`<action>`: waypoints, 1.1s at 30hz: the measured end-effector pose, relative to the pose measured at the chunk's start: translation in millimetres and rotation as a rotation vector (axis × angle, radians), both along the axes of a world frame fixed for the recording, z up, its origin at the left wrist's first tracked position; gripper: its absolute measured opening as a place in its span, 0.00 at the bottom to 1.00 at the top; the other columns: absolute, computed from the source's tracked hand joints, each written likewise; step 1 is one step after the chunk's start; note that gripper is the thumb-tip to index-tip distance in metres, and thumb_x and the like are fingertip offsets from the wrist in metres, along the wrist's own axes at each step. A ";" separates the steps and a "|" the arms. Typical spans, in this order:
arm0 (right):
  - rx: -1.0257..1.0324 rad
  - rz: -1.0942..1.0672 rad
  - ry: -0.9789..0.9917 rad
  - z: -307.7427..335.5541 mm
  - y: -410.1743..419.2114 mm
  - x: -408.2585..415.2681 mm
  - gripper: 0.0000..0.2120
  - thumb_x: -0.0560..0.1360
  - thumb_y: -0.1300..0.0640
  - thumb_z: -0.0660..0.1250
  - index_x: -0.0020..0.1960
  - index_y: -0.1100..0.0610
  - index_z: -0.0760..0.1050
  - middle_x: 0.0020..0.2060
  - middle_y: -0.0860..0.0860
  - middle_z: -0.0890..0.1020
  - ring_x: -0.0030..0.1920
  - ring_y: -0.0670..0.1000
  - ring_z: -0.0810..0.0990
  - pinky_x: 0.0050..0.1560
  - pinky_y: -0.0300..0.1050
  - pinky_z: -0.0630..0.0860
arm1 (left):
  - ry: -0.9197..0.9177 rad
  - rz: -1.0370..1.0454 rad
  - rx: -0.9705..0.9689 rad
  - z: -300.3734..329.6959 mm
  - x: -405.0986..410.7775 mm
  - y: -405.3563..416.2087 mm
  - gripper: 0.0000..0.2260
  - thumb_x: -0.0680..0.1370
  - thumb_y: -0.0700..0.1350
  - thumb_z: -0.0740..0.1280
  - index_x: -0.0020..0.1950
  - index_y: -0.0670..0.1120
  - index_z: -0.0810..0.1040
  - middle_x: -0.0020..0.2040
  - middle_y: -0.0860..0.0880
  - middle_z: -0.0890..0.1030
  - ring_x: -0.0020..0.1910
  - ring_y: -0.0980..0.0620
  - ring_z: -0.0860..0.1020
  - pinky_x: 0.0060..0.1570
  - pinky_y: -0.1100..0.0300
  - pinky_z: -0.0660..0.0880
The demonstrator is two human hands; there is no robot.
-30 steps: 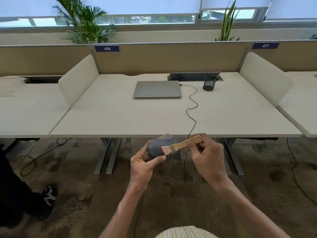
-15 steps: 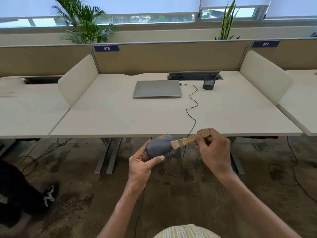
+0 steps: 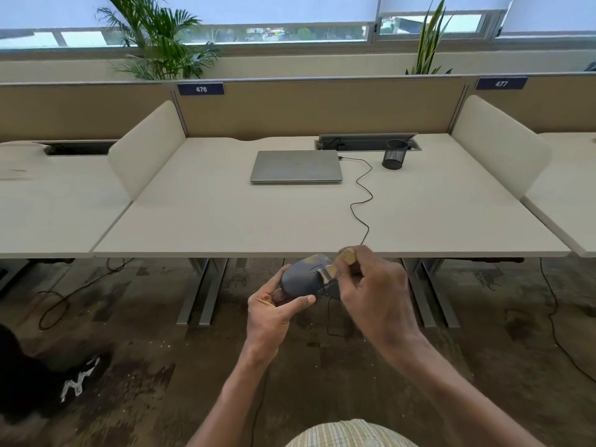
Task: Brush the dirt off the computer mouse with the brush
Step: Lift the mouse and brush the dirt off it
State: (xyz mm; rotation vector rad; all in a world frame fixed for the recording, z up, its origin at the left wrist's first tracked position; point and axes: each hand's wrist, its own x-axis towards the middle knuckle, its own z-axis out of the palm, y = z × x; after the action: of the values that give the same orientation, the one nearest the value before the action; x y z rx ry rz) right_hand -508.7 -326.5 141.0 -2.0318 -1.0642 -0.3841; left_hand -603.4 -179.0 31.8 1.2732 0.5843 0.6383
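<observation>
Counter [image 3: 225, 221]: pale, wide, fills the middle of the view; low curved side screens at both ends, tan partition behind with number plates 476 [image 3: 201, 89] and 477 [image 3: 501, 83]. Windows and two potted plants [image 3: 161, 43] beyond the partition.

Floor [image 3: 145, 366]: dark, mottled, with loose cables trailing under the counter legs. A dark shoe with white markings [image 3: 77, 382] at lower left.

Laptop [image 3: 296, 166]: grey, lid closed, flat on the counter toward the back. A thin black cable [image 3: 362, 201] runs from its right edge in loops to the counter's near edge. Black mesh pen cup [image 3: 394, 154] upright just right of it, beside the cable tray.

Left hand [image 3: 274, 314]: held in the air in front of the counter's near edge, above the floor. Fingers curled under the computer mouse [image 3: 301, 279], thumb laid across its near side, gripping it.

Right hand [image 3: 377, 291]: just right of the mouse, fingers bunched and pinching the brush [image 3: 335, 266] by its wooden handle.

Computer mouse: dark grey-blue, off the counter, cradled in the left hand, top side facing up, a paler smudge near its far end.

Brush: small, light wood handle tilted up to the right, bristle end down on the mouse's right side, touching it. Bristles blurred.
</observation>
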 end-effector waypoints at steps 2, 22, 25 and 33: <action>-0.008 0.032 -0.050 0.6 8.7 -14.1 0.03 0.76 0.60 0.72 0.47 0.59 0.78 0.31 0.49 0.80 0.28 0.43 0.72 0.31 0.28 0.66 | -0.004 0.009 -0.010 2.0 0.1 -1.6 0.40 0.62 0.40 0.82 0.73 0.44 0.75 0.58 0.46 0.87 0.60 0.47 0.85 0.62 0.51 0.81; -0.030 0.284 -0.020 26.9 36.3 -23.4 0.07 0.79 0.60 0.69 0.55 0.59 0.76 0.35 0.48 0.81 0.29 0.41 0.76 0.31 0.29 0.75 | 0.053 0.038 0.021 3.9 -5.8 -1.3 0.31 0.67 0.44 0.82 0.67 0.37 0.79 0.45 0.46 0.87 0.46 0.50 0.87 0.53 0.49 0.84; -0.198 0.379 -0.050 42.6 40.6 -0.3 0.08 0.79 0.59 0.69 0.57 0.59 0.76 0.37 0.51 0.83 0.31 0.47 0.78 0.32 0.39 0.78 | 0.031 0.054 0.022 2.2 -6.7 -0.4 0.37 0.64 0.43 0.83 0.73 0.46 0.77 0.58 0.45 0.87 0.59 0.48 0.85 0.62 0.51 0.81; -0.373 0.556 -0.176 47.8 61.7 5.5 0.06 0.80 0.58 0.66 0.55 0.60 0.75 0.32 0.50 0.76 0.26 0.45 0.72 0.26 0.39 0.69 | 0.069 0.044 0.061 -1.5 -5.3 -4.2 0.31 0.66 0.40 0.83 0.68 0.45 0.81 0.47 0.47 0.88 0.54 0.46 0.86 0.62 0.50 0.81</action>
State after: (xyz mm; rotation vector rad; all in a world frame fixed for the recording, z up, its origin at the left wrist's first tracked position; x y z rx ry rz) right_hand -503.2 -264.8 188.8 -1.9227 -1.8571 -0.0742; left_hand -608.6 -183.2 30.3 1.3467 0.6552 0.6547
